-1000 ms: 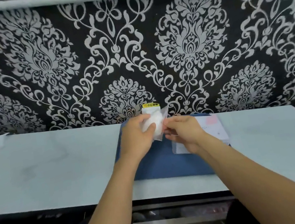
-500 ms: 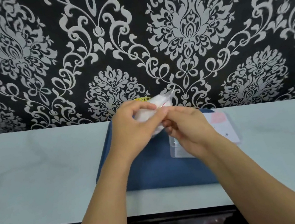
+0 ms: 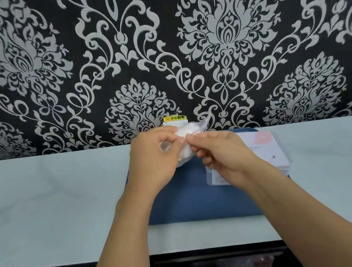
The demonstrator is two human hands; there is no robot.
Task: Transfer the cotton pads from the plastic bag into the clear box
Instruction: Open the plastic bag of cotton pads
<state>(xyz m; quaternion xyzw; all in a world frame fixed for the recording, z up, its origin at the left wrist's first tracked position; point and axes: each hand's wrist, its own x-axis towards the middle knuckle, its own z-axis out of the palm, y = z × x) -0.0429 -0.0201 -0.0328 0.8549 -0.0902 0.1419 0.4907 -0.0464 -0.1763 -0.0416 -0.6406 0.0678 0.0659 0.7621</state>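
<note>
Counter (image 3: pixel 41 204): pale and glossy, it is running across the middle of the frame, with a blue mat (image 3: pixel 194 200) lying at its centre under both hands.
Left hand (image 3: pixel 151 161): just left of centre, it is gripping the plastic bag (image 3: pixel 186 152), fingers curled round the body and thumb and forefinger pinching near the top.
Plastic bag: it is being held up off the mat between the 2 hands, at frame centre, with its loose clear top (image 3: pixel 203 122) sticking up and right.
Cotton pads (image 3: pixel 187 129): they are showing as a white bundle inside the bag; none is out yet, as far as I can tell.
Right hand (image 3: pixel 223 155): just right of centre, its fingertips are pinching the bag's edge where it meets the left thumb.
Clear box (image 3: pixel 268 154): it is lying flat on the mat's right part, partly hidden by the right hand; whether its lid is open I cannot tell.
Step in hand: judged as opening the bag's mouth. Doing it well probably means pulling the 2 sides apart gently, keeping the mouth upward, and working over the mat near the box.
</note>
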